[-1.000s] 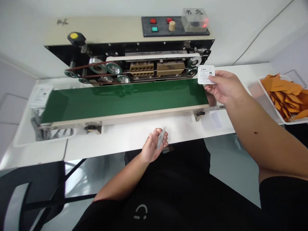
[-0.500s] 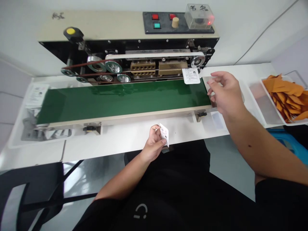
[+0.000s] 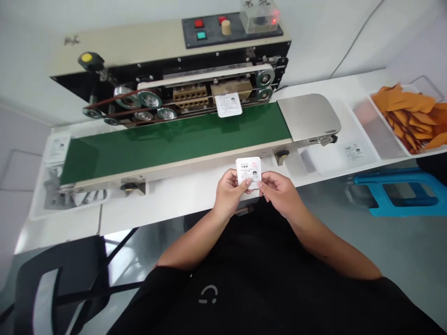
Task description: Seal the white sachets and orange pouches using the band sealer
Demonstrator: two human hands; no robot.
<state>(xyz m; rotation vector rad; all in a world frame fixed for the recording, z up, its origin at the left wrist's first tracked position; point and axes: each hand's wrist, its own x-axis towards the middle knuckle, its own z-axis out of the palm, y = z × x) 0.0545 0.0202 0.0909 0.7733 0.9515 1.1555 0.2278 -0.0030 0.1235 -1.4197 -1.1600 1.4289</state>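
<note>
A small white printed sachet (image 3: 249, 171) is held upright in front of the table's near edge. My left hand (image 3: 228, 190) pinches its lower left corner between thumb and fingers. At its lower right, my right hand (image 3: 277, 190) is closed on the same sachet. Beyond them, a second white sachet (image 3: 228, 105) hangs from the band of the sealing machine (image 3: 167, 51), its top edge hidden in the band. Below that one runs the machine's green conveyor belt (image 3: 174, 139).
A metal plate (image 3: 309, 116) extends the belt's right end. Further right are a white tray (image 3: 366, 163) with one sachet and a bin of orange packets (image 3: 408, 116). Left, a bin (image 3: 38, 204) holds sachets. A blue stool (image 3: 412, 190) and a black chair (image 3: 63, 274) stand on the floor.
My right hand has come from the belt's right end to the held sachet, which now faces me. The other sachet has travelled left along the machine. The view has shifted.
</note>
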